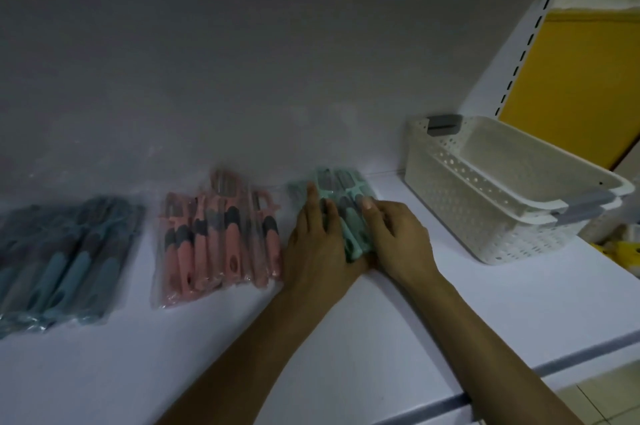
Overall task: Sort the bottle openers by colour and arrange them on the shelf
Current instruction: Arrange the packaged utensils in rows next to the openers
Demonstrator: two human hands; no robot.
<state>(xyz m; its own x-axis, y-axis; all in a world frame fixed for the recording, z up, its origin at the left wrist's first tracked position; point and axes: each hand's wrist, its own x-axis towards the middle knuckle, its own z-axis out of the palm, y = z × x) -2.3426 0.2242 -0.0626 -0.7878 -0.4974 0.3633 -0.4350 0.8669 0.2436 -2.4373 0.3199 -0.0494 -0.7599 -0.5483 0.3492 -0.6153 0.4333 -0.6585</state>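
Observation:
Three groups of bagged bottle openers lie on the white shelf [346, 338]. Blue ones [65, 262] are at the left, pink ones [218, 237] in the middle, and mint green ones [341, 189] to the right of the pink. Both my hands are on the green pile. My left hand [317, 237] lies flat on its left side with fingers stretched out. My right hand [391, 234] presses its right side, the thumb laid across the top. The lower part of the green pile is hidden under my hands.
Two stacked cream perforated baskets [491, 192] with grey handles stand at the right end of the shelf. The grey back panel [242, 61] rises behind the piles. A slotted upright [530, 29] and a yellow panel [581, 78] are at the far right.

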